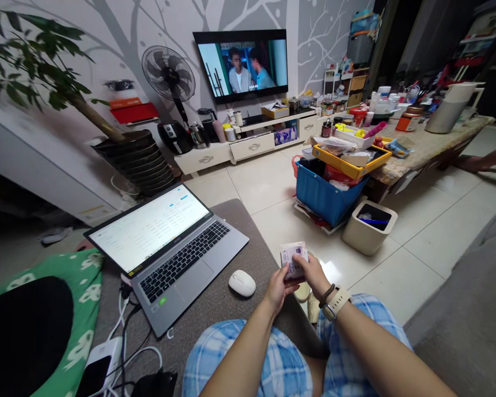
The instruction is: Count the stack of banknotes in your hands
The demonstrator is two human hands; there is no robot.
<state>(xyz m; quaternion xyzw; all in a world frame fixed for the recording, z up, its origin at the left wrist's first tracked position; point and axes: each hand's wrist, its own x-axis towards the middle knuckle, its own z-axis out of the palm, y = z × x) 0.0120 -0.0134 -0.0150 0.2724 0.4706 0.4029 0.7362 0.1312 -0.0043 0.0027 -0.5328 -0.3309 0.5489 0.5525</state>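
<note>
A small stack of banknotes [291,252] is held upright between my two hands, above the edge of the grey sofa seat and my knees. My left hand [278,289] grips the stack from its lower left side, thumb on the front. From the right, my right hand [313,271] closes on it, with the thumb lying across the printed face. A dark bracelet and a pale-strapped watch [334,304] circle my right wrist. Just left of my hands, a white mouse [242,283] rests on the grey seat beside the open laptop [190,264].
A blue crate [324,190] topped by a yellow tray [352,160] and a beige bin [368,227] stand on the tiled floor ahead right. Behind them is a cluttered table [397,140]. Cables and a white power strip [103,358] lie at lower left. Another person's arm [494,160] reaches in at right.
</note>
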